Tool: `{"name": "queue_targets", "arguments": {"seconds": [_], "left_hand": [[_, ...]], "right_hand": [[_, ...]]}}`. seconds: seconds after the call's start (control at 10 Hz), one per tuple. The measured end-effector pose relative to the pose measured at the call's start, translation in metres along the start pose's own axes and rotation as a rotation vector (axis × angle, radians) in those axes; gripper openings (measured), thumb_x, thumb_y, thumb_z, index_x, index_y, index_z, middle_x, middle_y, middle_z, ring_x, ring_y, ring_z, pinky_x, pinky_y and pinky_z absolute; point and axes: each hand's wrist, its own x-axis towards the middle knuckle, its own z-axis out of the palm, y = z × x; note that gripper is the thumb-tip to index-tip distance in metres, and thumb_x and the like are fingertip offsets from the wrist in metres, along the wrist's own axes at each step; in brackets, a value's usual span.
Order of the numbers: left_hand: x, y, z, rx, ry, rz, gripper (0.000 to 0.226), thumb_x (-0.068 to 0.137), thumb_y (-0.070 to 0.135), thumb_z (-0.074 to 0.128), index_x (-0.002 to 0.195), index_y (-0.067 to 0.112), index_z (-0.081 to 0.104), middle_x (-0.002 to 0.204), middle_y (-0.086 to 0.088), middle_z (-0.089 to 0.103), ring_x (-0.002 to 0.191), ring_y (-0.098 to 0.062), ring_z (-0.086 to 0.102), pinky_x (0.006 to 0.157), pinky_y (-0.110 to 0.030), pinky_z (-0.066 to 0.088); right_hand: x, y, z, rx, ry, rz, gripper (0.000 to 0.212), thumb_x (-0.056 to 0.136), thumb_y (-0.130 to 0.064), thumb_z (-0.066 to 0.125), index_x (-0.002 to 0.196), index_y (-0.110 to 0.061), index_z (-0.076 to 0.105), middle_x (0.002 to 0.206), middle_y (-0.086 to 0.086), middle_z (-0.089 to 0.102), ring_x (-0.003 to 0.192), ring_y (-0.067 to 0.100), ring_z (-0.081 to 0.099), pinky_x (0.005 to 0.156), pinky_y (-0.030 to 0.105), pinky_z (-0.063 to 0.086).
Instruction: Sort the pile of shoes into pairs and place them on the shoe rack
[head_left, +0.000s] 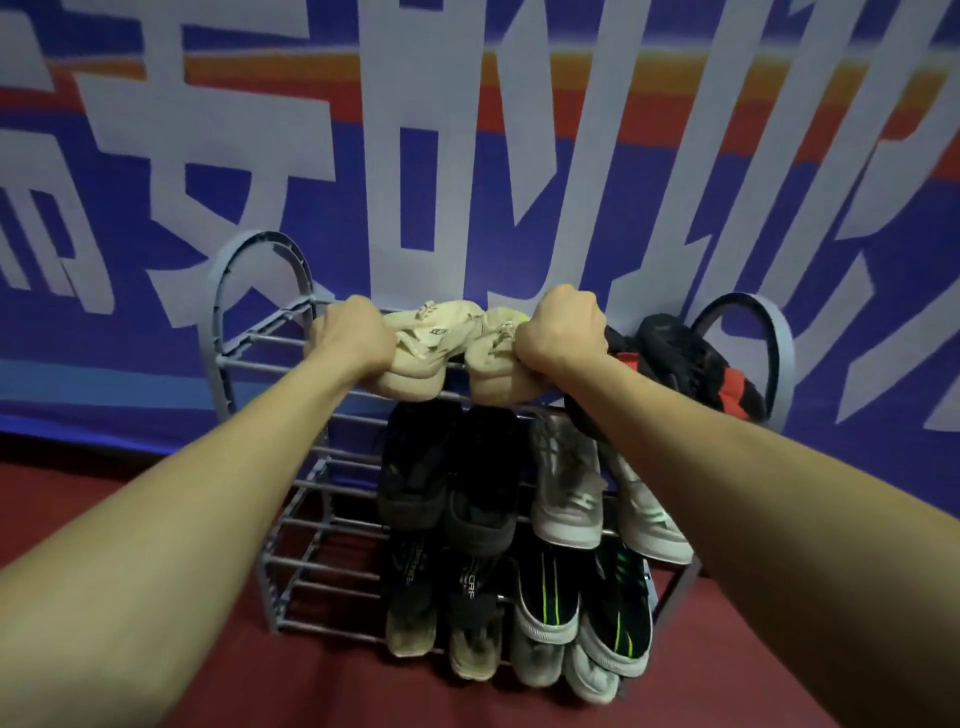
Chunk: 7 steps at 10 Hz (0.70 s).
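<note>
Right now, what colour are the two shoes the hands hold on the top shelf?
Beige, or light tan, both shoes, seen in the head view, the only one.

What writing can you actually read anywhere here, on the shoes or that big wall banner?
Banner: huge pale characters, cropped by the frame; not readable as whole words.
Black shoes on the bottom shelf: white lettering on the insoles, too blurred to read.
Beige shoes held in the left hand and right hand: a small dark tag, too small to read.
Nothing else carries text.
</note>
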Motion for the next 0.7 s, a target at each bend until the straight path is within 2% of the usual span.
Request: {"name": "queue_targets", "arguments": {"seconds": [0.1,0.2,0.3,0.4,0.5,0.6,0.7], "left_hand": [[-0.008,0.01,0.005,-0.029,-0.005,-0.113,0.034,0.087,0.015,0.047,0.113,-0.002,0.06,0.129,-0.026,0.056,0.118,-0.043,0.053,0.093,-0.043,0.044],[-0.019,0.017,0.004,-0.118,0.015,-0.212,0.035,0.09,0.016,0.049,0.118,-0.002,0.059,0.132,-0.024,0.055,0.122,-0.041,0.051,0.096,-0.043,0.043],[-0.022,0.014,0.003,-0.207,0.064,-0.246,0.038,0.092,0.022,0.049,0.119,-0.003,0.058,0.13,-0.024,0.057,0.121,-0.042,0.053,0.096,-0.042,0.043],[-0.031,0.007,0.002,-0.339,0.108,-0.267,0.046,0.094,0.027,0.042,0.122,-0.006,0.057,0.132,-0.028,0.055,0.123,-0.044,0.05,0.1,-0.043,0.04],[-0.055,0.005,0.006,-0.48,0.157,-0.226,0.049,0.093,0.03,0.038,0.115,-0.007,0.061,0.126,-0.03,0.058,0.118,-0.046,0.051,0.095,-0.044,0.041],[-0.09,0.005,0.008,-0.586,0.202,-0.159,0.04,0.095,0.032,0.041,0.113,0.0,0.058,0.123,-0.024,0.059,0.115,-0.041,0.053,0.093,-0.042,0.04],[-0.13,0.007,0.013,-0.649,0.195,-0.1,0.039,0.095,0.03,0.046,0.126,0.005,0.049,0.132,-0.019,0.048,0.118,-0.036,0.05,0.098,-0.039,0.037]], "right_hand": [[-0.002,0.0,0.003,0.015,-0.041,0.027,0.009,0.088,-0.009,0.053,0.08,-0.008,0.048,0.088,0.01,0.05,0.08,0.027,0.05,0.065,0.032,0.041],[-0.007,0.004,-0.002,-0.017,-0.136,0.0,0.014,0.089,-0.016,0.056,0.08,-0.006,0.054,0.086,0.012,0.055,0.088,0.031,0.061,0.065,0.03,0.04],[-0.024,0.004,-0.019,0.03,-0.207,-0.043,0.016,0.093,-0.018,0.052,0.089,-0.004,0.059,0.088,0.013,0.054,0.091,0.032,0.06,0.068,0.029,0.037],[-0.058,0.005,-0.033,0.102,-0.244,-0.149,0.013,0.091,-0.012,0.049,0.079,-0.006,0.052,0.09,0.013,0.055,0.083,0.029,0.051,0.068,0.028,0.034],[-0.087,0.013,-0.039,0.226,-0.337,-0.211,0.031,0.079,-0.025,0.065,0.107,-0.01,0.062,0.102,0.008,0.069,0.095,0.027,0.063,0.082,0.032,0.051],[-0.103,0.024,-0.045,0.323,-0.394,-0.154,0.049,0.079,-0.02,0.062,0.126,-0.013,0.054,0.119,0.008,0.066,0.11,0.026,0.061,0.096,0.038,0.049],[-0.134,0.034,-0.038,0.249,-0.369,-0.162,0.045,0.082,-0.011,0.058,0.126,-0.014,0.055,0.126,0.011,0.064,0.12,0.026,0.057,0.097,0.034,0.047]]}}
